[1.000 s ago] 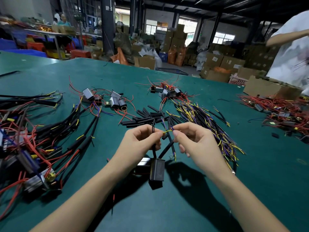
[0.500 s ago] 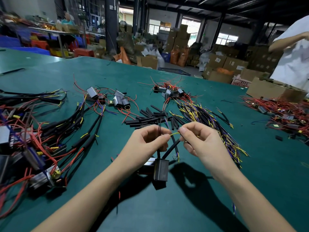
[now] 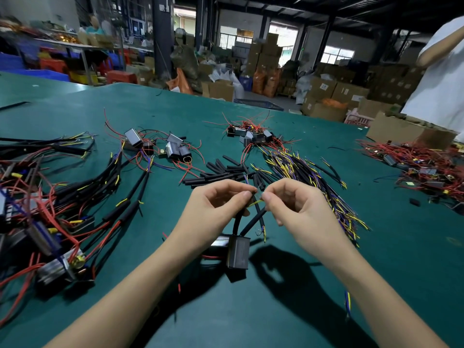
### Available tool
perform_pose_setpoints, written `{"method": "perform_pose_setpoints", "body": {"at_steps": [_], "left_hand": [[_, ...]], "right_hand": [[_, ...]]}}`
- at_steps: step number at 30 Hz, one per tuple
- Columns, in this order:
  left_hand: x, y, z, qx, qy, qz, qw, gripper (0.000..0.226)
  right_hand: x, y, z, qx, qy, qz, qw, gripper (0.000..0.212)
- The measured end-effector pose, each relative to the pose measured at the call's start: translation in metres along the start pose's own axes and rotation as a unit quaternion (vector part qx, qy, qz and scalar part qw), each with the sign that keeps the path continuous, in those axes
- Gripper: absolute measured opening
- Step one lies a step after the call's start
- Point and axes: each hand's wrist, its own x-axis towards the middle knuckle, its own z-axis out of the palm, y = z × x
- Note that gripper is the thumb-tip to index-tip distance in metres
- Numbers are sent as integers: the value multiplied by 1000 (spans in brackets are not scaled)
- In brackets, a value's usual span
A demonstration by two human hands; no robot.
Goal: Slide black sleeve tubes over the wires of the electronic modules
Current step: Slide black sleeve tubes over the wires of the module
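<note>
Black boxy module (image 3: 238, 251) dangles by 2 sleeved wires (image 3: 247, 223).

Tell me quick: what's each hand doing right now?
Left hand: pinching the yellow wire, module hanging below.
Right hand: pinching the same wire's other end.

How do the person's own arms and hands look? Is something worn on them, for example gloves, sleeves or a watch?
Both forearms are bare up to the bottom edge of the picture, with no sleeve visible. The left hand and the right hand wear no gloves. No ring, watch or bracelet shows on the fingers or wrists. The visible fingernails are short and plain, with no polish to be seen.
</note>
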Motion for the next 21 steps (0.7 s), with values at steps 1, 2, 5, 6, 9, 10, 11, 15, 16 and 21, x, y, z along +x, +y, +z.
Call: {"method": "perform_pose_setpoints", "body": {"at_steps": [1, 2, 5, 6, 9, 10, 11, 15, 16, 21], "left_hand": [[0, 1, 0, 1, -4, -3, 1000, 13], [0, 2, 0, 2, -8, -4, 1000, 12], [-1, 5, 0, 4, -15, -3, 1000, 10], [-2, 6, 1, 4, -16, 0, 1000, 8], [-2, 9, 2, 12, -8, 17, 1000, 10], [-2, 9, 2, 18, -4, 22, 1000, 11], [-2, 9, 3, 24, -2, 26, 999, 12], [-2, 12, 2, 33, -5, 33, 999, 15], [-2, 12, 1, 35, -6, 31, 999, 16], [0, 15, -2, 45, -18, -24, 999, 21]], "right_hand": [[0, 0, -1, -2, 1, -3, 1000, 15], [1, -1, -1, -5, 0, -3, 1000, 15], [2, 0, -3, -20, -4, -2, 1000, 14], [2, 0, -4, -26, -6, -4, 1000, 14], [2, -2, -5, -47, -21, -18, 999, 13], [2, -4, -6, -59, -24, -28, 998, 12], [2, -5, -7, -76, -26, -40, 996, 11], [3, -7, -10, -137, -33, -86, 986, 10], [4, -8, -11, -144, -33, -96, 984, 10], [5, -12, -13, -219, -30, -152, 963, 4]]}}
